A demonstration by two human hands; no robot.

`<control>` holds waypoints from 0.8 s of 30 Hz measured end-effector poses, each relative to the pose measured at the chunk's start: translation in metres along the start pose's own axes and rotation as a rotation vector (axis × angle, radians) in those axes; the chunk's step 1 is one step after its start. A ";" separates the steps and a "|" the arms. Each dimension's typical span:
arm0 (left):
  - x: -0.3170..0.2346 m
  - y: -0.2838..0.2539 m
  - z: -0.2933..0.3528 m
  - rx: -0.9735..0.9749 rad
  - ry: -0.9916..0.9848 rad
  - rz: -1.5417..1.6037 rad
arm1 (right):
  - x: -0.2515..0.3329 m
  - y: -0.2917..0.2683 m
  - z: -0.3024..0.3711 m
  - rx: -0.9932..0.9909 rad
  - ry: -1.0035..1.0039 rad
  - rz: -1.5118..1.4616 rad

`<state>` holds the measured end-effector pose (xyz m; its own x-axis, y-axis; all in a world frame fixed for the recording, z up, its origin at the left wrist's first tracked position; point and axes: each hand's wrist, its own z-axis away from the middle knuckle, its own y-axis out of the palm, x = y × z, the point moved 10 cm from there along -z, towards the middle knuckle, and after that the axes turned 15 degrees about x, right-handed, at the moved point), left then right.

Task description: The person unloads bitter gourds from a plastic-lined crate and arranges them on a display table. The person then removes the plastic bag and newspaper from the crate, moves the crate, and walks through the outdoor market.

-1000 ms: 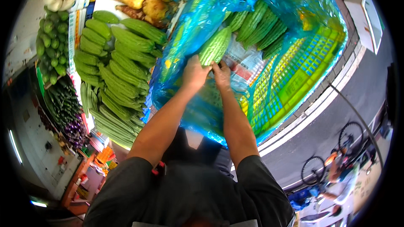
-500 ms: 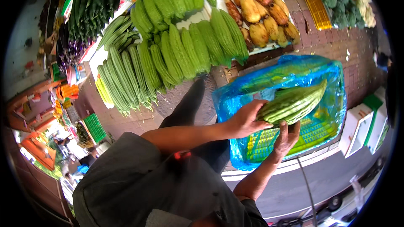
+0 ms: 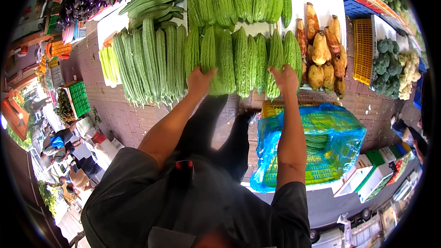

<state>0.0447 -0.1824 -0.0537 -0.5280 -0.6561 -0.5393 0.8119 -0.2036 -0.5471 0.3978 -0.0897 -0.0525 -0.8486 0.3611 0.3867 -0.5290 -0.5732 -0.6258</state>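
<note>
Grip: thumbs spread wide of fingers, left hand (image 3: 201, 81) and right hand (image 3: 286, 81); we cannot tell if either holds anything. Head view: both at the near row of bitter melons (image 3: 241, 64), right of ridge gourds (image 3: 149, 59). We judge light, even pressure best.

We see a white tabletop (image 3: 327, 1) carrying green melons (image 3: 241, 55) in two rows. On it we also find long gourds (image 3: 148, 62) left and yellow-brown shoots (image 3: 320, 50) right.
</note>
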 end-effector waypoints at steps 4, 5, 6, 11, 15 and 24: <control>0.007 0.013 -0.016 -0.030 -0.044 -0.142 | -0.010 0.022 -0.018 -0.011 0.125 0.048; 0.016 0.012 -0.019 -0.040 -0.058 -0.175 | -0.010 0.030 -0.016 0.021 0.163 0.044; 0.018 0.015 -0.020 -0.042 -0.064 -0.205 | -0.010 0.032 -0.008 -0.145 0.085 0.104; 0.013 0.013 -0.016 -0.102 0.080 -0.286 | -0.034 0.010 0.077 -0.364 -0.105 -0.431; -0.043 0.018 0.009 -0.041 0.314 -0.058 | -0.130 -0.016 0.189 -0.648 -0.031 -0.982; -0.192 0.296 0.252 1.267 0.717 -0.108 | -0.372 0.192 0.232 -0.661 0.450 -1.617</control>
<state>0.4494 -0.3004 0.0489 -0.2996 -0.1783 -0.9372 0.2319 -0.9665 0.1097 0.6111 -0.5045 -0.1596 0.5764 0.4217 0.6999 -0.5600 0.8276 -0.0375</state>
